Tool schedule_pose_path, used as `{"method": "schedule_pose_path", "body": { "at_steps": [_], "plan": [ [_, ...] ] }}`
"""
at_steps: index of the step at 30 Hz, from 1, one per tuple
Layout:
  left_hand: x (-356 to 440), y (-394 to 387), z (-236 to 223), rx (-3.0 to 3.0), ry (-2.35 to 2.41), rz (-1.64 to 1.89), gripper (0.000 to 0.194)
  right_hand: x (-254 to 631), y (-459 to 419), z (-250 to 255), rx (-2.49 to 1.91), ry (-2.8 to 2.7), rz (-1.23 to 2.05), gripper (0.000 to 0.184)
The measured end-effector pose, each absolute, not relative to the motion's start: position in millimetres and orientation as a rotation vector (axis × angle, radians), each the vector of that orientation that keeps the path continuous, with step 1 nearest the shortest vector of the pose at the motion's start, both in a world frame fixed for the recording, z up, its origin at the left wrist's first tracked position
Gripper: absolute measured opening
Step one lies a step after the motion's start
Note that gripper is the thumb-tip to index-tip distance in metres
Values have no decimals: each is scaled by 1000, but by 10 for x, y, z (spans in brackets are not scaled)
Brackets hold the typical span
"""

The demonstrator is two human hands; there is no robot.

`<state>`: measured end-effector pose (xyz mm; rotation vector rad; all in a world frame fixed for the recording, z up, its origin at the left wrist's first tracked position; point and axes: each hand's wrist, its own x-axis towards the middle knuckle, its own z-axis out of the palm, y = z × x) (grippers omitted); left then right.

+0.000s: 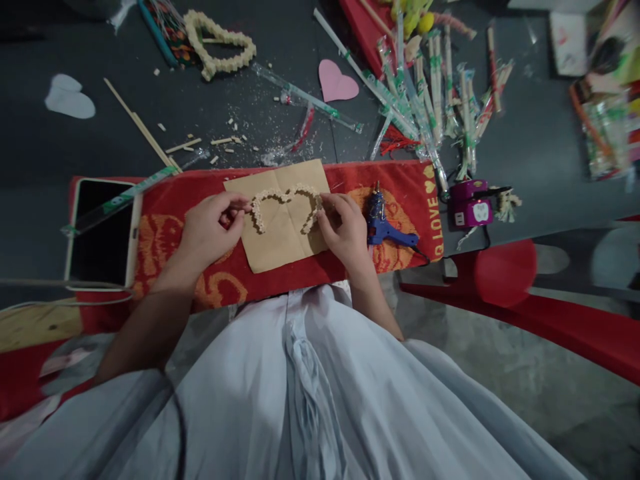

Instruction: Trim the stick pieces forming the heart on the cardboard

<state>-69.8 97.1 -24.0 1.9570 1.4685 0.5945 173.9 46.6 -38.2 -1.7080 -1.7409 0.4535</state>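
Clear plastic sleeves (436,87) with green print are bunched at the far right of the dark table (535,173), several with pale sticks inside. Another clear sleeve (320,109) lies farther left, and a long sleeve (125,195) slants across the dark-screened device (103,233) at the near left; I cannot make out whether either holds anything. At the right edge lies a clear packet (606,137), its contents too blurred to name.

The pale heart outline (288,197), built from small pieces and open at its near end, lies on a creased brown sheet (265,257), which rests on a red and orange towel (407,177). The outline sits between the two hands. The left hand (215,223) has its fingers partly curled, the tips at the outline's left side; the right hand (345,227) bends thumb and fingers at its right side. I cannot tell whether either hand actually pinches it.

Just right of the right hand, a blue glue gun (387,228) lies on the towel, its nozzle facing the far side. Beyond the sheet are loose sticks (145,133), pale crumbs and a pink heart (337,81); another pale heart-shaped frame (227,65) lies at the far left.
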Motion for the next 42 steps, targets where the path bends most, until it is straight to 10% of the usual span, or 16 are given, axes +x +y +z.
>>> {"method": "schedule_pose_path", "body": {
  "at_steps": [42],
  "plan": [
    [-708,1232,92,2534,1019,-106,38,791,397,-281,-1968,-2156,332,35]
  ]
}}
